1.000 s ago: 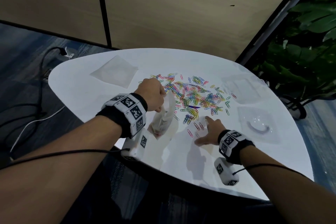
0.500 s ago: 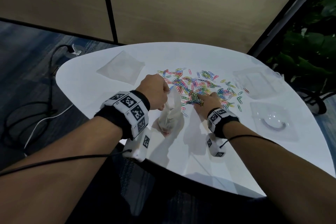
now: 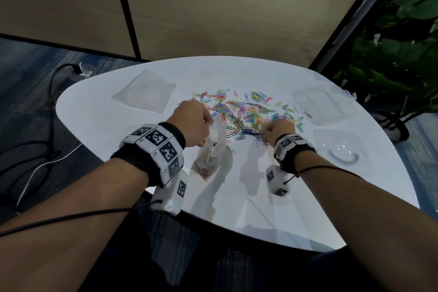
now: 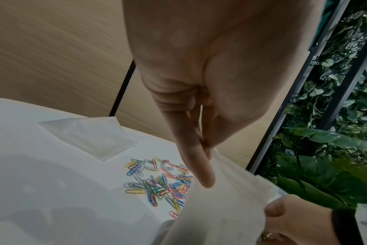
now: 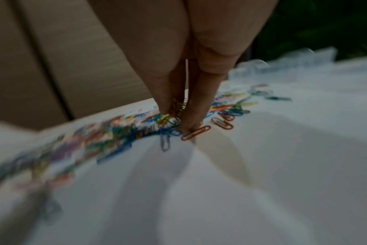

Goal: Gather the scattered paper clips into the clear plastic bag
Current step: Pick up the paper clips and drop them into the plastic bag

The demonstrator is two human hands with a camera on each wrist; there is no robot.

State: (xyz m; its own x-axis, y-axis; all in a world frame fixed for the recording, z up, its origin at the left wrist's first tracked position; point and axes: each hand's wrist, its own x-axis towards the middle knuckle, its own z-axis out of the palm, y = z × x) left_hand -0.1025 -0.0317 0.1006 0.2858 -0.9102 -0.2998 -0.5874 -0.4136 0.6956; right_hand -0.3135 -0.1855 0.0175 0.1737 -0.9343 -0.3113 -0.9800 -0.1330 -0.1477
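Table (image 3: 123, 140), white, bears the paper clips (image 3: 246, 114) spread across its middle. Clear plastic bag (image 3: 214, 147) hangs upright just left of them, its rim pinched by the left hand (image 3: 192, 121), presumably to keep the mouth accessible. Right hand (image 3: 278, 130) pinches several clips at the pile's near edge.

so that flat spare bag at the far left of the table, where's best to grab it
Probably by its near-right corner, coming from above. The spare bag lies flat on the table, so there is no raised body to wrap, but that corner, facing the paper clips, looks slightly lifted in the left wrist view. The left hand is nearest but holds another bag.
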